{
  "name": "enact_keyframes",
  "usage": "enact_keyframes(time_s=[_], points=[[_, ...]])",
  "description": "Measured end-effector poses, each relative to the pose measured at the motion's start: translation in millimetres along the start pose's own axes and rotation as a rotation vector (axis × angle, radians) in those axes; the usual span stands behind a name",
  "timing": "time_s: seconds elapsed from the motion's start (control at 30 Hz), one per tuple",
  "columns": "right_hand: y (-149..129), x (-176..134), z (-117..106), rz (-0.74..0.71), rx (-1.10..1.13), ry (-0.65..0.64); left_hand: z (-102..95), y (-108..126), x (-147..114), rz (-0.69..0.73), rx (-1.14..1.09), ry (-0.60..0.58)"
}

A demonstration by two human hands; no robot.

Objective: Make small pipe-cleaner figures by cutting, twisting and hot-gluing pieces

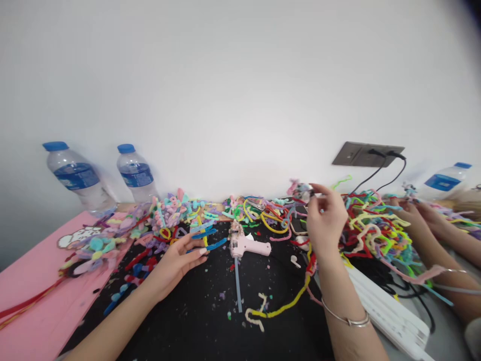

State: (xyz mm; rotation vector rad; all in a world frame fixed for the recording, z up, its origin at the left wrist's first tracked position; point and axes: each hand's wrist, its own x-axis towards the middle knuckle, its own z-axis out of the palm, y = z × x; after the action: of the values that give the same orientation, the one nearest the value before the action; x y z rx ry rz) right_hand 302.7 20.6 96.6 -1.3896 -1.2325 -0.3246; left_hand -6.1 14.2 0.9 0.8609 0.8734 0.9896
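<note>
My left hand [184, 258] is closed around some blue pipe cleaners [216, 244], which stick out past the fingertips beside a yellow piece. Raised near the wall, my right hand [326, 215] pinches a small pink, white and grey object [300, 190]; its kind is unclear. Between the hands, a pale pink hot glue gun [250, 245] lies on the black mat [180, 321], a translucent glue stick [238, 286] sticking out of it. In front of my right wrist, a yellow pipe cleaner [289, 303] with a cream end rests on the mat.
Heaps of coloured pipe cleaners [176, 213] line the wall. Two water bottles [133, 173] stand at left above a pink board [33, 271]. At right are a white power strip [391, 306], a wall socket [361, 154] with black cords, and another person's hands [417, 215].
</note>
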Motion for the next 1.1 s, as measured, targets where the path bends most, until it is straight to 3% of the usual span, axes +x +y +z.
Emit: enact_keyframes(time_s=[0.13,0.33,0.5,0.67,0.8,0.93,1.1], points=[[15,7,12,-0.139,-0.265,-0.272,-0.1,0,0,-0.005,-0.011,0.003],[51,24,23,-0.185,-0.432,-0.480,0.2,1,1,-0.017,-0.014,-0.010],[59,27,26,-0.262,-0.520,-0.608,1.5,2,0,-0.020,-0.020,0.008],[69,38,43,-0.140,-0.587,-0.944,2.9,4,-1,-0.017,-0.022,0.011],[81,51,51,-0.049,-0.583,-1.061,3.6,4,-2,-0.026,-0.025,0.020],[82,64,48,0.029,-0.533,-1.016,2.3,4,0,-0.027,-0.025,0.017],[80,81,37,0.112,-0.472,-0.638,1.9,5,0,-0.027,-0.015,0.034]])
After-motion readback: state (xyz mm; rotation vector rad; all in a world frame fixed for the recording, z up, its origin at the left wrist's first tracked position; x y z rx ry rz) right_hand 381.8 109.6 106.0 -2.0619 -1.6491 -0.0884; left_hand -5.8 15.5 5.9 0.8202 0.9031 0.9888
